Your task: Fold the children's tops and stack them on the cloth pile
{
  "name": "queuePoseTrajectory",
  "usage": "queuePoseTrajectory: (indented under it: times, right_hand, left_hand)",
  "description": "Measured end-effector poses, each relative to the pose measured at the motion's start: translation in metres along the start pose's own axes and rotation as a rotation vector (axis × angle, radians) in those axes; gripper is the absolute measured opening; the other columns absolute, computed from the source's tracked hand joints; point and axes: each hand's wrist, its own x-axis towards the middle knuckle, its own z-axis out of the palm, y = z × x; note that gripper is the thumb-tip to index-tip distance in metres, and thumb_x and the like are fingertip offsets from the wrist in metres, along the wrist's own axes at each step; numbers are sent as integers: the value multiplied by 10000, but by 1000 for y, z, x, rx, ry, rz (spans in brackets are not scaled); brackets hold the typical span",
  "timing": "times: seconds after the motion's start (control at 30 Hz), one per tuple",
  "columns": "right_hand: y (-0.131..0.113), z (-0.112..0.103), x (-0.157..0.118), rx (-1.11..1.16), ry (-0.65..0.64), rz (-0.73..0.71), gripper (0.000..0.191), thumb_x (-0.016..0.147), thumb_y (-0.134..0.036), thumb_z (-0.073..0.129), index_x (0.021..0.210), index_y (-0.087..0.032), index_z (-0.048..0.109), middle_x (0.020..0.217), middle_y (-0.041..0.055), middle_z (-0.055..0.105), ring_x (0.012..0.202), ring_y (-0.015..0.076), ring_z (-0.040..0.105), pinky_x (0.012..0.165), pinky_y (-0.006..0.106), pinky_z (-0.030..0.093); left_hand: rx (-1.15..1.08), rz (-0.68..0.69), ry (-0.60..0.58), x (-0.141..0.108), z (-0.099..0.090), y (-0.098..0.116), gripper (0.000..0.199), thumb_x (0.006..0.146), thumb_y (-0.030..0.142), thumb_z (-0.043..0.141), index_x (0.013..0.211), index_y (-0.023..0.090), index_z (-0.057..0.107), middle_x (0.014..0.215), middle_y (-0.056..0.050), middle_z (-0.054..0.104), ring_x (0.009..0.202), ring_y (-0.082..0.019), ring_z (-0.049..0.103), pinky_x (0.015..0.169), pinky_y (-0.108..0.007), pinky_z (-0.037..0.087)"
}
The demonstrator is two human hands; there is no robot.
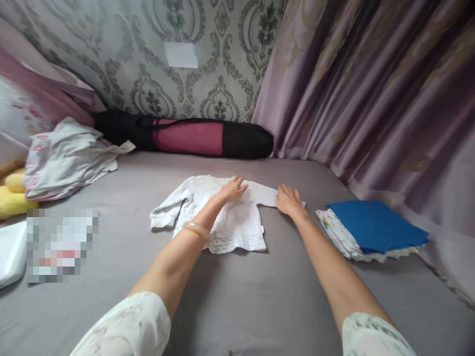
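A small white long-sleeved shirt [237,225] lies spread on the grey bed sheet [267,287], with faint print along its hem and a small tag at its right side. My left hand [234,189] rests on the upper chest of the shirt, fingers stretched out. On the right sleeve, near the cuff, my right hand [288,199] lies with its fingers extended. The other sleeve bends down to the left, untouched. A light bangle [196,229] circles my left forearm, which covers part of the shirt's lower left.
A folded stack with a blue cloth [376,225] on top lies at right. Rumpled pale clothes [72,155], a yellow plush thing [17,195] and a white object [13,252] are at left. A long black-and-maroon bag [189,136] lies along the wall beside purple curtains [356,84].
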Motion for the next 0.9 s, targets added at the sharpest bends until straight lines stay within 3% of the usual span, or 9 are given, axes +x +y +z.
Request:
queuePoseTrajectory:
  times: [0.07, 0.17, 0.27, 0.33, 0.43, 0.6, 0.73, 0.83, 0.9]
  right_hand:
    - [-34, -2, 4, 46, 77, -141, 561, 960, -208, 237, 1490, -52, 336, 1572, 148, 300, 1462, 247, 229, 1193, 449, 125]
    - [-92, 0, 11, 160, 48, -325, 566, 986, -282, 223, 1495, -59, 327, 1572, 135, 306, 1466, 222, 219, 1198, 392, 119]
    - [-137, 3, 23, 214, -15, -337, 605, 1001, -354, 212, 1510, -34, 284, 1594, 143, 241, 1479, 230, 174, 1199, 385, 100]
    - [-155, 7, 32, 230, -28, -282, 642, 1006, -398, 196, 1513, -9, 259, 1602, 154, 203, 1481, 247, 156, 1197, 389, 99]
    - [-164, 15, 43, 228, 9, -205, 666, 1007, -425, 186, 1519, -2, 235, 1611, 153, 168, 1485, 255, 125, 1195, 392, 87]
    - [-160, 22, 50, 217, 24, -212, 674, 1004, -435, 169, 1534, -19, 197, 1619, 133, 146, 1491, 242, 92, 1199, 397, 57]
    - [-159, 9, 51, 216, -84, -199, 669, 1003, -431, 175, 1541, -33, 177, 1624, 131, 114, 1494, 238, 77, 1197, 407, 80]
    - [-174, -2, 43, 189, -27, -210, 619, 1002, -363, 194, 1534, -48, 213, 1622, 138, 125, 1496, 233, 74, 1195, 428, 48]
    - [-193, -6, 33, 186, 23, -323, 602, 1002, -345, 190, 1534, -66, 228, 1622, 121, 133, 1497, 214, 65, 1196, 416, 2]
  left_hand:
    - [-15, -47, 26, -25, -18, -11, 443, 932, 337, 438, 1308, 127, 543, 1467, -174, 453, 1327, -281, 471, 1076, -367, 390]
    - [-10, -173, 83, -66, -41, -29, 421, 907, 303, 466, 1269, 116, 573, 1340, -169, 568, 1164, -259, 593, 1006, -355, 449]
    - [9, -319, 149, -100, -60, -44, 445, 897, 313, 478, 1273, 94, 571, 1247, -171, 625, 1095, -263, 620, 979, -359, 460]
    - [-18, -384, 196, -117, -68, -50, 446, 896, 326, 487, 1276, 108, 573, 1233, -157, 640, 1079, -261, 626, 961, -354, 467]
    - [-95, -448, 245, -132, -73, -56, 431, 896, 341, 498, 1275, 151, 574, 1236, -124, 652, 1098, -249, 622, 955, -340, 467]
    - [-235, -477, 267, -140, -77, -67, 446, 888, 359, 507, 1273, 143, 566, 1276, -126, 632, 1182, -240, 585, 999, -323, 439]
    - [-293, -504, 343, -148, -90, -81, 437, 882, 378, 509, 1247, 149, 577, 1271, -133, 627, 1152, -233, 598, 961, -317, 462]
    - [-271, -576, 386, -158, -101, -92, 464, 861, 383, 540, 1250, 132, 571, 1215, -148, 644, 1089, -232, 623, 915, -312, 481]
    - [-245, -636, 395, -165, -107, -98, 472, 846, 374, 561, 1249, 129, 566, 1191, -148, 650, 1054, -228, 636, 891, -304, 484]
